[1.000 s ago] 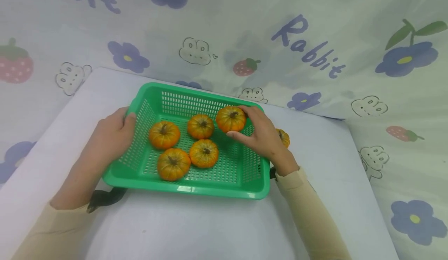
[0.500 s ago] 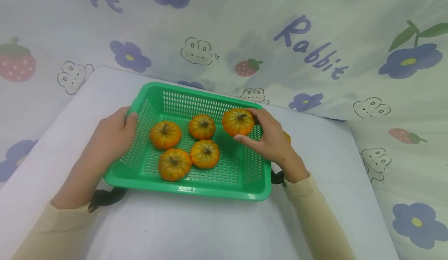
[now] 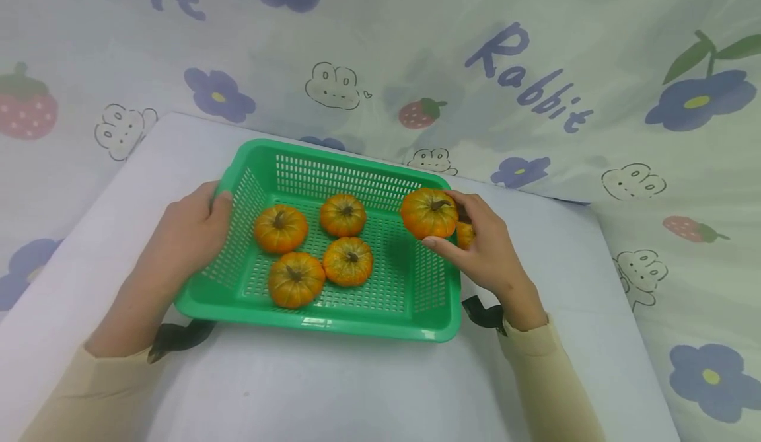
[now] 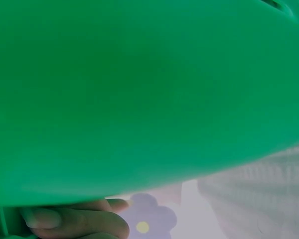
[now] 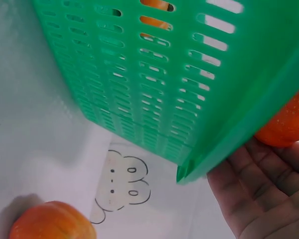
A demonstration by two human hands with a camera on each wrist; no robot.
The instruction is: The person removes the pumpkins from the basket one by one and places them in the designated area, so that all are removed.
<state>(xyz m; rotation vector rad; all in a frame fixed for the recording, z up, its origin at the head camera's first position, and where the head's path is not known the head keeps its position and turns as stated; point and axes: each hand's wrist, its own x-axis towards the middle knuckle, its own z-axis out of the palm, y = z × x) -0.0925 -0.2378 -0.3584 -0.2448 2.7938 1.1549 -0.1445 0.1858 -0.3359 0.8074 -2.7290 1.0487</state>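
My left hand [image 3: 193,230] grips the left rim of a green plastic basket [image 3: 315,323]; its curled fingers [image 4: 79,221] show under the rim in the left wrist view. My right hand [image 3: 490,247] holds a small orange pumpkin [image 3: 429,213] between thumb and fingers, over the basket's right rim. Several more pumpkins lie in the basket, among them one pumpkin [image 3: 281,229] at the left and one pumpkin [image 3: 347,261] nearer the middle. Outside the right wall, another pumpkin [image 5: 52,221] sits on the table, partly hidden behind my right hand in the head view.
The basket rests on a white-covered table [image 3: 333,389]. A curtain [image 3: 380,45] printed with rabbits, flowers and strawberries hangs along the back and right. Dark straps [image 3: 181,337] show at both wrists.
My right hand has moved right with its pumpkin, from above the basket's inside to its right rim. The left hand and the basket have stayed in place.
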